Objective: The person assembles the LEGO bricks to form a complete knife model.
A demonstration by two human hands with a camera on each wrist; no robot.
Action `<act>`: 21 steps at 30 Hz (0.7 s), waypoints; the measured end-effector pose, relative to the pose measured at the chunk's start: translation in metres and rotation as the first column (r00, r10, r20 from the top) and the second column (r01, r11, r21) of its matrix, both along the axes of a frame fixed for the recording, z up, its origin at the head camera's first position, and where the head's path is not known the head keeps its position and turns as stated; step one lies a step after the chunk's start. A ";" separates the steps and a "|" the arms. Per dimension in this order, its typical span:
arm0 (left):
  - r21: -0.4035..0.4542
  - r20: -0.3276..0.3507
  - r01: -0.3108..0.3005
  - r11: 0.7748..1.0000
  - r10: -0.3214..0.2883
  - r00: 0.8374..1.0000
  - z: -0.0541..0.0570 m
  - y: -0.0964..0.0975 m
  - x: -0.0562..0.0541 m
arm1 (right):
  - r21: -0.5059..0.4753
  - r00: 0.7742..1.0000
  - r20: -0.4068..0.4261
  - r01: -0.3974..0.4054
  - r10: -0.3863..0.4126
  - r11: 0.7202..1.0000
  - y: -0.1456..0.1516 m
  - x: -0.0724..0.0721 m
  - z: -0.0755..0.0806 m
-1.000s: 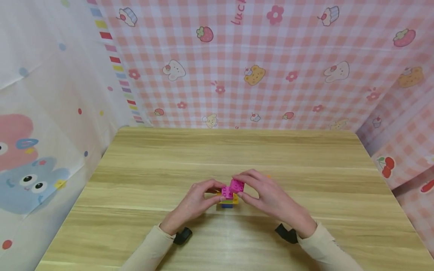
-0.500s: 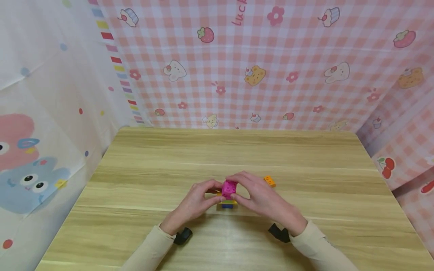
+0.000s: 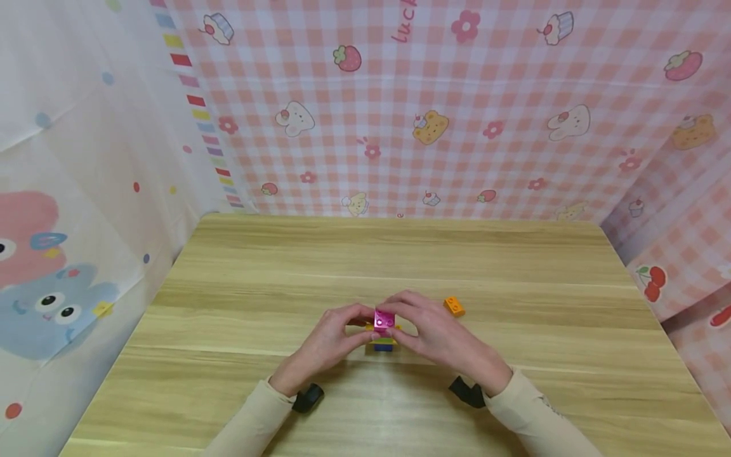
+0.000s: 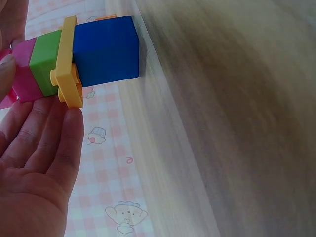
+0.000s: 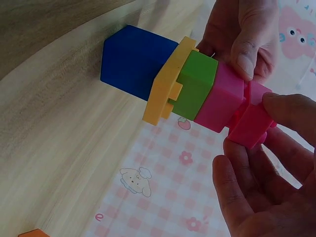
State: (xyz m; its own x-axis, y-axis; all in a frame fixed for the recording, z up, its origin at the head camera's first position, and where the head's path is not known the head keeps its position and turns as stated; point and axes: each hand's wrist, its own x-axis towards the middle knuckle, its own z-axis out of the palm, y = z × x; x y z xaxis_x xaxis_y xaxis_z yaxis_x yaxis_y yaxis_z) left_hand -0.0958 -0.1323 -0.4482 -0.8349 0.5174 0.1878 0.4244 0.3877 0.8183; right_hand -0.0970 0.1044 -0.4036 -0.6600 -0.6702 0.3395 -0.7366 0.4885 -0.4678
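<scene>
Toy building bricks stand stacked on the table in front of me. From the bottom up, the right wrist view shows a blue block, a yellow plate, a green brick and a pink brick. My left hand steadies this stack, its thumb at the pink brick. With thumb and fingers, my right hand pinches a second pink brick on top. That brick sits slightly askew, with a narrow gap showing below it.
An orange brick lies on the wooden table, just beyond my right hand. Black wrist mounts hang under both wrists. A pink checked cloth rises behind the table's far edge.
My right hand has carried the second pink brick left and onto the stack, then levelled it there. The orange brick has come into full sight. My left hand has stayed in place.
</scene>
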 end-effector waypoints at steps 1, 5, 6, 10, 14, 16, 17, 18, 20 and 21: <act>-0.003 0.003 -0.003 1.000 0.003 1.000 0.000 0.000 0.000 | 0.001 1.000 -0.002 -0.001 0.001 1.000 0.000 0.000 -0.001; -0.013 0.014 -0.010 1.000 0.010 1.000 0.001 -0.001 0.000 | 0.000 1.000 -0.008 -0.012 0.012 1.000 -0.001 -0.001 -0.002; -0.015 0.015 -0.010 1.000 0.010 1.000 0.001 -0.001 -0.001 | 0.000 1.000 -0.009 -0.015 0.015 1.000 -0.001 -0.002 -0.002; -0.025 0.012 -0.008 1.000 0.009 1.000 0.002 -0.002 -0.002 | -0.003 1.000 -0.003 -0.026 0.026 1.000 0.000 -0.002 -0.001; -0.043 0.008 -0.007 0.999 0.008 1.000 0.003 -0.002 -0.003 | -0.009 0.999 0.004 -0.041 0.041 0.999 0.001 -0.004 -0.001; -0.060 0.001 -0.011 0.998 0.011 1.000 0.003 -0.002 -0.003 | -0.017 0.999 0.010 -0.051 0.051 0.999 0.002 -0.004 -0.001; -0.068 -0.003 -0.011 0.998 0.011 1.000 0.004 -0.002 -0.003 | -0.022 0.998 0.011 -0.056 0.056 0.998 0.003 -0.005 -0.002; -0.077 -0.012 -0.011 0.997 0.010 1.000 0.004 -0.002 -0.004 | -0.027 0.998 0.013 -0.062 0.062 0.998 0.003 -0.005 -0.003; -0.091 -0.030 -0.010 0.996 0.008 1.000 0.004 -0.002 -0.004 | -0.041 0.997 0.011 -0.072 0.073 0.997 0.004 -0.006 -0.004; -0.094 -0.038 -0.009 0.995 0.005 0.999 0.003 -0.002 -0.005 | -0.046 0.997 0.005 -0.078 0.078 0.996 0.004 -0.006 -0.005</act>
